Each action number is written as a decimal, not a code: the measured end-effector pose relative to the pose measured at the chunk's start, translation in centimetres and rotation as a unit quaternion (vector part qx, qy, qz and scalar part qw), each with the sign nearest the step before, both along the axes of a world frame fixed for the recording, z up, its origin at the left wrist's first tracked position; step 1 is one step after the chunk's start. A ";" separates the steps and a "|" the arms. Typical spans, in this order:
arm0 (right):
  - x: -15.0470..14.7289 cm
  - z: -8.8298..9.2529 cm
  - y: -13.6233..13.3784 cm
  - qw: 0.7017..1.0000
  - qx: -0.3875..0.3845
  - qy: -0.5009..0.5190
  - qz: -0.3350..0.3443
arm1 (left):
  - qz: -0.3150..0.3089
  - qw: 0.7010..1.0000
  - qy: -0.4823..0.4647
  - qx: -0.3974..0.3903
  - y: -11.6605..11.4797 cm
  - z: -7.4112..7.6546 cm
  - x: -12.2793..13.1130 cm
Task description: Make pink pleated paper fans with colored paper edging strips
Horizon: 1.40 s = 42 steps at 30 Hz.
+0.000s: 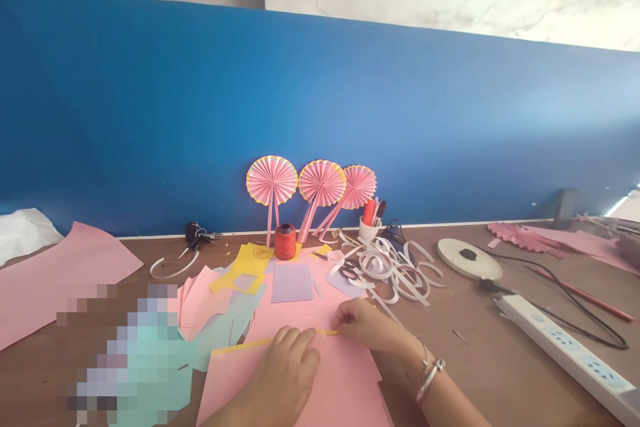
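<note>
Sheet of pink paper point(345, 380) under both hands, lying on the table point(495, 377), with a narrow yellow strip point(327, 332) along the far edge. Left hand point(285, 367) palm down on the sheet, fingers lightly bent and close together, nothing visible in its grasp. Right hand point(357, 323) just beyond and to the right, fingers curled at the end of the yellow strip; cannot tell whether pinching it or only pressing. Silver bracelet point(430, 379) at the right wrist.

Straight ahead of the hands, a lilac paper piece point(293, 287), then a red spool point(285, 245) and three pleated pink fans point(323, 183) upright near a blue partition point(200, 100). Just beyond the right hand, a tangle of curled white strips point(395, 273), with a white cup point(369, 230) of pens farther off. Left of the left hand, pale green paper point(225, 330) and folded pink pieces point(200, 303). Well to the right of the right hand, a white power strip point(565, 340).
</note>
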State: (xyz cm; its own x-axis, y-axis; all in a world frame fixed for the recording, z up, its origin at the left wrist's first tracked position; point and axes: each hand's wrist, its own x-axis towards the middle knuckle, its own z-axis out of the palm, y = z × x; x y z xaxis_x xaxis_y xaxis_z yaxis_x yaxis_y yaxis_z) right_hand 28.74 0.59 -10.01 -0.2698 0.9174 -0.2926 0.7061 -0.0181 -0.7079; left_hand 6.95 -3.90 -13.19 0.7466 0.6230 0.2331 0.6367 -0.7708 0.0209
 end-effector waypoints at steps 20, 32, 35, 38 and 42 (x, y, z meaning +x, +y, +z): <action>-0.6 0.1 0.5 0.998 -0.008 0.056 -0.030 | -0.007 0.997 -0.058 -0.055 0.2 0.7 -0.1; -0.5 -1.0 0.7 0.999 -0.010 0.015 -0.046 | -0.016 0.997 -0.045 -0.061 0.4 0.6 -0.2; -0.5 -1.2 0.7 0.999 0.000 0.009 -0.049 | -0.015 0.997 -0.039 -0.063 0.4 0.6 -0.1; -0.5 -1.3 0.7 0.999 0.005 0.012 -0.049 | -0.009 0.997 -0.031 -0.066 0.4 0.7 0.1; -0.6 -1.1 0.7 0.999 -0.005 0.012 -0.051 | -0.001 0.997 -0.017 -0.070 0.2 0.8 0.3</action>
